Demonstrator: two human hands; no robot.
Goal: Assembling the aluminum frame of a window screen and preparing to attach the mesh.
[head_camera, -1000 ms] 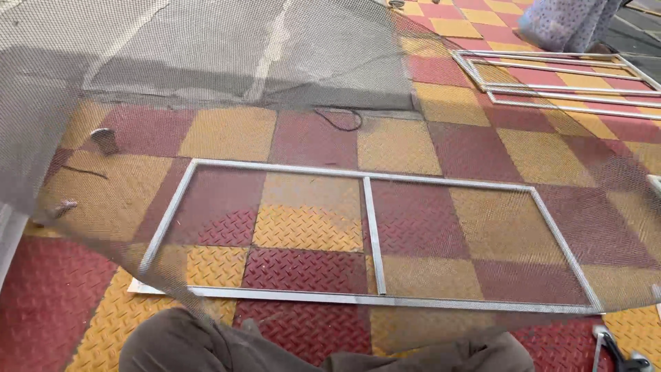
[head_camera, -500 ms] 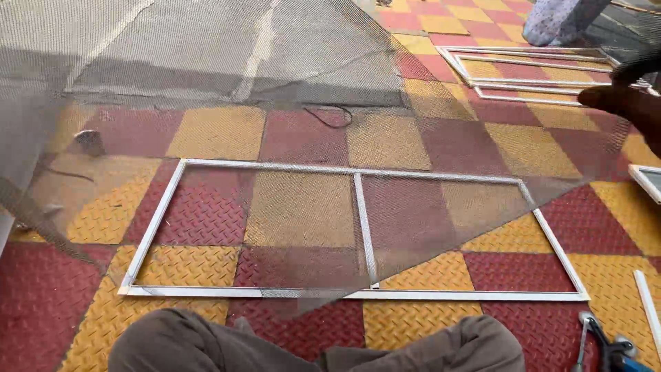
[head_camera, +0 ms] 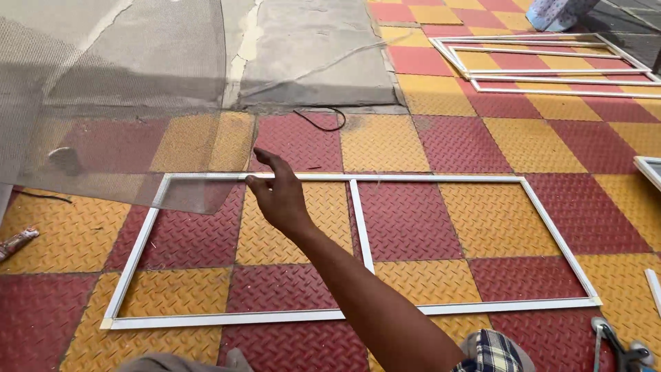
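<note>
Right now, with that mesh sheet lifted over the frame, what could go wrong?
The mesh sheet hangs loose and curling beside the right hand, so it could crease or snag on a corner of the white frame. The frame lies unfixed on the floor tiles; a nudge might shift it. The tool near the frame is a trip hazard.

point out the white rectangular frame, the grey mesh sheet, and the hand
white rectangular metal frame (head_camera: 359,216): head view, centre bar.
grey mesh sheet (head_camera: 124,89): head view, mid-sheet.
right hand (head_camera: 281,200): head view, back of hand.

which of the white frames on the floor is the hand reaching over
The large two-panel frame with a centre bar, lying right in front. The right hand hovers over its top rail, by the mesh sheet. The stacked frames lie far off, top right.
</note>
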